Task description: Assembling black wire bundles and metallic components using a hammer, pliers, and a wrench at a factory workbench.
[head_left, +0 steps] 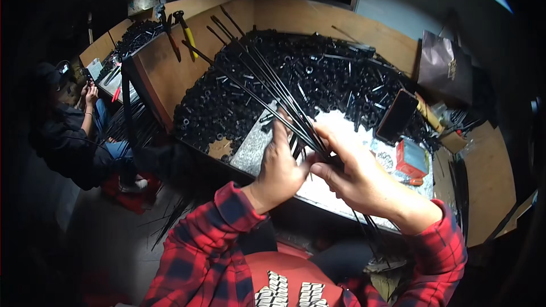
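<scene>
A bundle of long, thin black rods (280,92) slants up and to the left from my hands, its far ends fanned apart. My right hand (358,173) is closed round the lower part of the bundle, thumb toward me. On the other side of the rods, my left hand (278,167) has its fingers stretched upward beside them, its fingertips close against the rods. Its thumb is near my right thumb. Beneath both hands lies a bright white work surface (335,196). Below my right wrist, rod ends (367,227) show past the table edge.
A big heap of small black parts (341,74) fills the wood-walled table. Pliers with yellow handles (186,34) hang on the left partition. At right are a phone (397,115), a red box (410,158) and a paper bag (445,68). Another person (68,119) sits at left.
</scene>
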A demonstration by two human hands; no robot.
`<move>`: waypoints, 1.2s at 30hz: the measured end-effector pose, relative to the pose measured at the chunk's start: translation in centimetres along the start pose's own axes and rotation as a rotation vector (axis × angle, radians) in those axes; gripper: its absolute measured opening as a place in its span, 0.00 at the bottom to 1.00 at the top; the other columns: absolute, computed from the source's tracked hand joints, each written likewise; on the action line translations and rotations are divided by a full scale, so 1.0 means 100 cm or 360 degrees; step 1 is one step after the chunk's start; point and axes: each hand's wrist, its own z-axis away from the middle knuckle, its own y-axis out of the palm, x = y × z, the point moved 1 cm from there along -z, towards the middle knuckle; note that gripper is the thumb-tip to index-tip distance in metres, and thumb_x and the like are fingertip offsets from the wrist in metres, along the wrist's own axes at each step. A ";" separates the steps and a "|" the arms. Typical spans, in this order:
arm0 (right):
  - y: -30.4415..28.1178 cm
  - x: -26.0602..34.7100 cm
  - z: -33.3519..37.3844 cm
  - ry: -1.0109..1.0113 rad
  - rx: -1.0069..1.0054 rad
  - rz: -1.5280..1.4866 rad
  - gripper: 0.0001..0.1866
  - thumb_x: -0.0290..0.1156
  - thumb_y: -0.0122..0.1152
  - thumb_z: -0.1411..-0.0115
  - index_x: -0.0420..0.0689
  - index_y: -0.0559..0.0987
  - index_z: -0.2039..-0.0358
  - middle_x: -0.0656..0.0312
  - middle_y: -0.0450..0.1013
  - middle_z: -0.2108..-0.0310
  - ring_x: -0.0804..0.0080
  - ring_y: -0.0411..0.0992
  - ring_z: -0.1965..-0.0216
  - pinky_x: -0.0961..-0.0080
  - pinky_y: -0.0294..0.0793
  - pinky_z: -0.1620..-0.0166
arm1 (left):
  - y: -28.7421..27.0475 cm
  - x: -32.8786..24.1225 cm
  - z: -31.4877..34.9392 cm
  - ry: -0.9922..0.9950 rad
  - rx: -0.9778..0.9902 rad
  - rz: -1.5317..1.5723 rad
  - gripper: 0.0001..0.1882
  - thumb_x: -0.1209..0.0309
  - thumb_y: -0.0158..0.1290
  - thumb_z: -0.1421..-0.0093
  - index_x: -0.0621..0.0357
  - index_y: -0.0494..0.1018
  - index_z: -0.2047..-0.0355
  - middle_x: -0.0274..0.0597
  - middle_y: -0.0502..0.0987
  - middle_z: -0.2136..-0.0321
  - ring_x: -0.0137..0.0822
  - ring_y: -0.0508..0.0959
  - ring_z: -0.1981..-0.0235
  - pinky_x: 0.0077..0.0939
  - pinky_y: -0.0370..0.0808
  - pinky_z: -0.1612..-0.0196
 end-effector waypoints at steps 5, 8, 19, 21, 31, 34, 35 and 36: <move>0.005 0.004 0.032 0.0267 0.0174 -0.0072 0.32 0.29 0.63 0.45 0.41 0.62 0.41 0.53 0.71 0.63 0.68 0.69 0.66 0.74 0.70 0.60 | -0.030 -0.012 -0.031 -0.0125 -0.0446 0.0859 0.18 0.81 0.51 0.40 0.66 0.64 0.50 0.37 0.72 0.70 0.30 0.74 0.67 0.28 0.74 0.58; 0.021 -0.015 0.053 0.0307 0.0115 -0.0157 0.26 0.29 0.63 0.44 0.38 0.67 0.46 0.62 0.69 0.71 0.76 0.69 0.71 0.78 0.69 0.65 | -0.058 0.009 -0.049 -0.0214 -0.0384 0.0553 0.12 0.79 0.54 0.42 0.66 0.71 0.57 0.37 0.77 0.70 0.29 0.76 0.68 0.24 0.75 0.60; 0.035 -0.085 0.090 0.0348 -0.0118 0.0521 0.15 0.32 0.56 0.40 0.35 0.74 0.56 0.49 0.71 0.64 0.53 0.72 0.63 0.65 0.72 0.59 | -0.073 -0.009 -0.043 -0.0390 -0.0075 0.0050 0.08 0.78 0.58 0.45 0.67 0.77 0.64 0.39 0.81 0.70 0.24 0.79 0.67 0.20 0.76 0.60; 0.043 -0.103 0.114 0.0303 -0.0104 0.1060 0.22 0.30 0.62 0.47 0.36 0.71 0.53 0.45 0.67 0.61 0.46 0.69 0.62 0.59 0.70 0.59 | -0.072 -0.022 -0.039 -0.0278 -0.0052 -0.0076 0.08 0.79 0.57 0.45 0.66 0.78 0.64 0.41 0.81 0.68 0.27 0.80 0.66 0.22 0.76 0.60; 0.024 -0.126 0.144 0.0703 -0.0214 0.1305 0.17 0.28 0.55 0.44 0.34 0.69 0.55 0.45 0.68 0.59 0.45 0.69 0.60 0.57 0.70 0.57 | -0.056 -0.020 -0.051 -0.0166 0.0047 0.0468 0.05 0.82 0.57 0.45 0.68 0.76 0.67 0.40 0.80 0.70 0.28 0.79 0.66 0.24 0.77 0.57; 0.002 -0.084 0.112 0.0857 -0.0005 -0.0174 0.23 0.27 0.48 0.39 0.35 0.65 0.42 0.49 0.69 0.48 0.61 0.69 0.48 0.69 0.66 0.45 | -0.045 -0.037 -0.054 -0.0422 0.0113 0.0659 0.08 0.81 0.57 0.45 0.70 0.76 0.63 0.44 0.80 0.70 0.32 0.80 0.66 0.26 0.77 0.57; 0.012 -0.080 0.111 0.0795 -0.0042 -0.0696 0.25 0.25 0.44 0.39 0.35 0.62 0.40 0.52 0.69 0.48 0.65 0.67 0.46 0.69 0.64 0.42 | -0.041 -0.038 -0.055 -0.0459 0.0162 0.0672 0.09 0.81 0.57 0.45 0.70 0.76 0.63 0.45 0.80 0.69 0.32 0.80 0.65 0.26 0.77 0.57; 0.012 -0.067 0.104 0.0670 0.0119 -0.0686 0.27 0.22 0.41 0.40 0.34 0.59 0.39 0.51 0.68 0.47 0.64 0.67 0.46 0.69 0.63 0.42 | -0.037 -0.041 -0.057 -0.0495 0.0230 0.0591 0.09 0.81 0.57 0.45 0.70 0.76 0.63 0.46 0.80 0.69 0.33 0.80 0.65 0.26 0.77 0.57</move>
